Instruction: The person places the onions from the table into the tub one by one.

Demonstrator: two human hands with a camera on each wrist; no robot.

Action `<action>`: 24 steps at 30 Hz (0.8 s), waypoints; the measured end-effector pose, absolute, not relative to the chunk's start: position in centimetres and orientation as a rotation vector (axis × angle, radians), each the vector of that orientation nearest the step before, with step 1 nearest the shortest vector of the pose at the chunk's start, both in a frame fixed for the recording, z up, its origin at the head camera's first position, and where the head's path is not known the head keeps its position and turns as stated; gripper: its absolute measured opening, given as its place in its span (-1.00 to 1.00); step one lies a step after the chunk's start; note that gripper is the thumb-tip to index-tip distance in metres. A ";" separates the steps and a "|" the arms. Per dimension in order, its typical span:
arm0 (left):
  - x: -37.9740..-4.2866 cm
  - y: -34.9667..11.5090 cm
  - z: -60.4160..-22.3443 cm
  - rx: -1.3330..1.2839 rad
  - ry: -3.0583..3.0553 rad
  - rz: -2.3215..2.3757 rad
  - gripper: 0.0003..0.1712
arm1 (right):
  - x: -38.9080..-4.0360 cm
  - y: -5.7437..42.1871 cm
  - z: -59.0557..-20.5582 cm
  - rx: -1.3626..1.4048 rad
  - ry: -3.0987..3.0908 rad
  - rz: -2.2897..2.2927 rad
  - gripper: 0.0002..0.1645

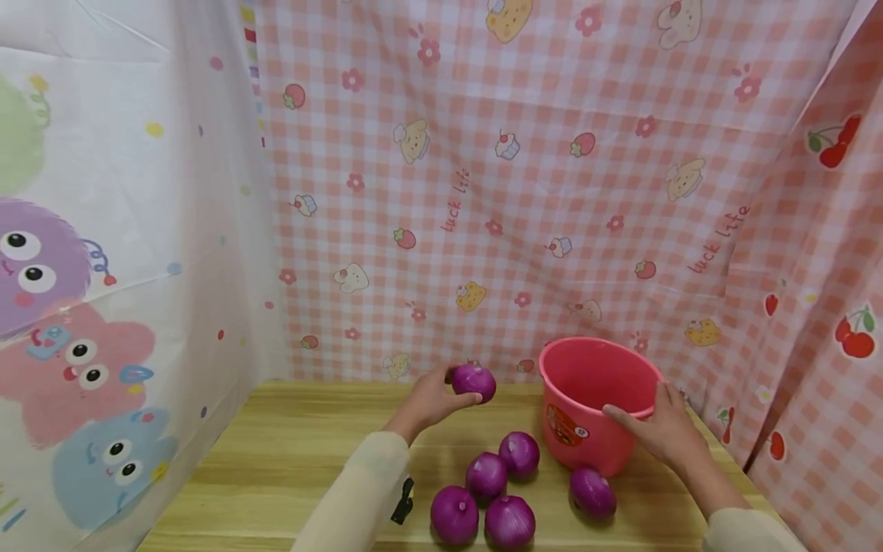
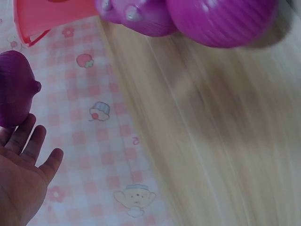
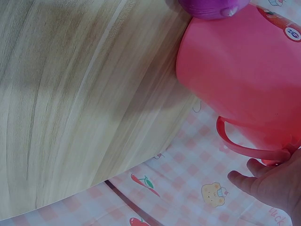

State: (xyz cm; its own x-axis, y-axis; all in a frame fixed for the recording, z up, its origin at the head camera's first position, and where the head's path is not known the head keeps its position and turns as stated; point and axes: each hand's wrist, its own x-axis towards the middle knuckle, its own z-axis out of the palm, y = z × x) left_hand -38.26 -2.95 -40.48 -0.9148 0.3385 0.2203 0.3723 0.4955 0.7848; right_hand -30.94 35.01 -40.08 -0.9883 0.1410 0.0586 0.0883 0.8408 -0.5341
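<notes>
My left hand (image 1: 433, 399) holds a purple onion (image 1: 477, 381) above the table, left of the pink bucket (image 1: 602, 445). In the left wrist view the same onion (image 2: 14, 89) is cut off by the frame edge, with some fingers of the hand (image 2: 21, 176) spread beneath it. My right hand (image 1: 667, 431) grips the bucket's right rim, thumb on the near side. The right wrist view has this hand (image 3: 277, 186) beside the bucket's handle (image 3: 247, 150). An onion (image 1: 592, 494) lies before the bucket; several others, including one onion (image 1: 510, 522), cluster to its left. The bucket's bottom is hidden.
The wooden table (image 1: 290, 452) ends at a pink checked cloth (image 1: 441, 153) hanging behind it. A white printed curtain (image 1: 138, 230) hangs on the left, a cherry-print cloth (image 1: 814, 330) on the right. A small black object (image 1: 403, 502) shows beside the left sleeve.
</notes>
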 end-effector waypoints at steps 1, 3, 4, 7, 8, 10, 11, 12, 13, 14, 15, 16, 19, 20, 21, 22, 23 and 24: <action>-38.2 -2.8 -40.4 -0.644 -2.681 -1.421 -0.21 | -31.0 35.0 -40.1 -0.184 -2.922 0.841 0.53; -38.2 -2.4 -40.1 -0.652 -2.678 -1.417 -0.22 | -31.0 34.9 -40.1 -0.183 -2.922 0.838 0.53; -38.2 -2.2 -40.0 -0.656 -2.673 -1.416 -0.22 | -31.0 34.9 -40.1 -0.182 -2.922 0.836 0.53; -38.2 -1.5 -39.7 -0.649 -2.670 -1.418 -0.23 | -31.0 34.8 -40.1 -0.171 -2.921 0.836 0.53; -38.2 -1.3 -39.5 -0.646 -2.671 -1.424 -0.23 | -31.0 34.8 -40.1 -0.166 -2.919 0.834 0.52; -38.2 -0.8 -39.2 -0.640 -2.664 -1.445 -0.22 | -31.0 34.8 -40.1 -0.160 -2.916 0.832 0.52; -38.1 -0.5 -39.1 -0.637 -2.660 -1.453 -0.22 | -30.9 34.8 -40.1 -0.156 -2.914 0.830 0.52; -38.1 -0.3 -38.9 -0.637 -2.651 -1.469 -0.22 | -30.9 34.8 -40.1 -0.155 -2.914 0.829 0.52; -38.1 0.0 -38.8 -0.641 -2.643 -1.479 -0.23 | -30.9 34.8 -40.1 -0.154 -2.915 0.827 0.51; -38.1 0.3 -38.7 -0.641 -2.635 -1.487 -0.23 | -30.9 34.9 -40.2 -0.155 -2.916 0.823 0.51; -38.2 0.6 -38.6 -0.649 -2.621 -1.500 -0.23 | -30.9 34.9 -40.2 -0.155 -2.917 0.822 0.51; -38.2 0.8 -38.5 -0.657 -2.609 -1.506 -0.24 | -30.9 34.9 -40.2 -0.156 -2.918 0.820 0.52; -38.3 1.6 -38.2 -0.655 -2.601 -1.510 -0.22 | -30.9 35.0 -40.3 -0.161 -2.923 0.817 0.52; -38.3 1.9 -38.1 -0.649 -2.603 -1.512 -0.21 | -30.9 35.0 -40.3 -0.161 -2.923 0.816 0.52; -38.3 2.2 -37.9 -0.644 -2.606 -1.514 -0.20 | -30.9 35.1 -40.3 -0.160 -2.922 0.815 0.52; -38.2 2.4 -37.8 -0.632 -2.613 -1.514 -0.18 | -30.9 35.1 -40.3 -0.160 -2.923 0.812 0.52; -38.3 2.7 -37.7 -0.622 -2.618 -1.517 -0.16 | -30.9 35.1 -40.2 -0.161 -2.923 0.811 0.52; -38.3 2.9 -37.6 -0.618 -2.619 -1.523 -0.15 | -30.9 35.1 -40.2 -0.160 -2.923 0.808 0.52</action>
